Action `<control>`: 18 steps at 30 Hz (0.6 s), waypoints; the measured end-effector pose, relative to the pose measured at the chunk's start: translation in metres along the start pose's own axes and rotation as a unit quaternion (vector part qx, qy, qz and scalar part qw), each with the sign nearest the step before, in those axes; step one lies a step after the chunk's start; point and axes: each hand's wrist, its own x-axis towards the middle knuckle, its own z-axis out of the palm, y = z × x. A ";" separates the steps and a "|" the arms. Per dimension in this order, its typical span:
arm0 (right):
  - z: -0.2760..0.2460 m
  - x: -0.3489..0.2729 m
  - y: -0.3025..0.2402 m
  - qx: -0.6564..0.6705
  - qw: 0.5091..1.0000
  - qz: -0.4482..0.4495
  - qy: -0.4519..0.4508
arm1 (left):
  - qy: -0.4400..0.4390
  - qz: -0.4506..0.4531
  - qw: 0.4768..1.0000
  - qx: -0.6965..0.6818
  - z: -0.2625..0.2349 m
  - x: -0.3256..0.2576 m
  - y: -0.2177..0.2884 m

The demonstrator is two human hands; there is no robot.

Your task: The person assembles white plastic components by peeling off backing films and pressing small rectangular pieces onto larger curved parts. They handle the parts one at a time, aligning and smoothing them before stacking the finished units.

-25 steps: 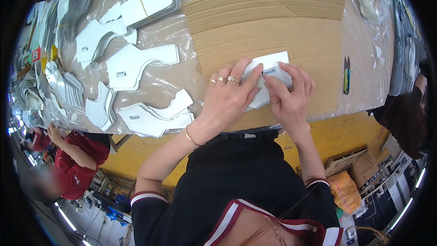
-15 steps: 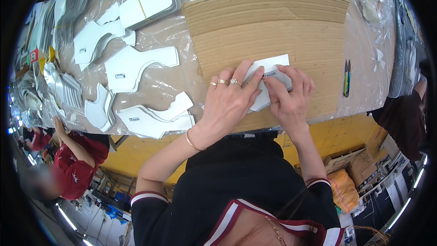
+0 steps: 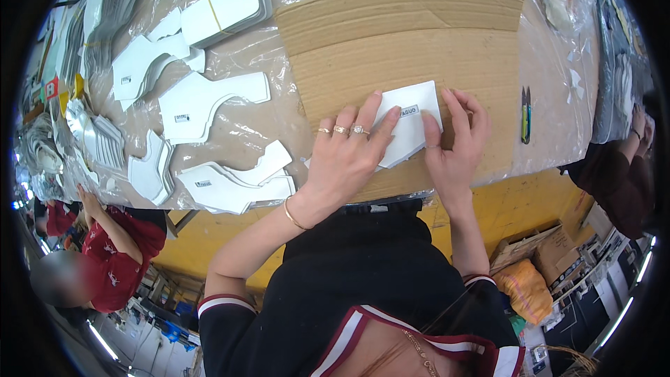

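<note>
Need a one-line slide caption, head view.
Left hand on a labelled white piece, right hand at its right edge, over brown cardboard; stacked white pieces lie to the left.

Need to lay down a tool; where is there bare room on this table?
The cardboard is bare beyond the labelled white piece and between the right hand and the snips. The left is crowded with white cut pieces and a banded stack.
</note>
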 end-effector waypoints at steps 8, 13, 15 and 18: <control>-0.003 0.017 -0.013 -0.014 0.996 0.065 -0.051 | -0.002 0.000 1.000 -0.014 -0.002 0.001 0.001; -0.021 0.028 -0.013 0.279 0.938 0.151 -0.139 | 0.047 -0.069 0.980 -0.180 -0.021 0.015 -0.014; -0.033 0.029 -0.023 0.378 0.895 0.176 -0.156 | 0.036 -0.065 0.965 -0.253 -0.033 0.027 -0.023; -0.055 0.030 -0.043 0.481 0.834 0.204 -0.180 | -0.112 -0.071 0.887 -0.443 -0.058 0.039 -0.034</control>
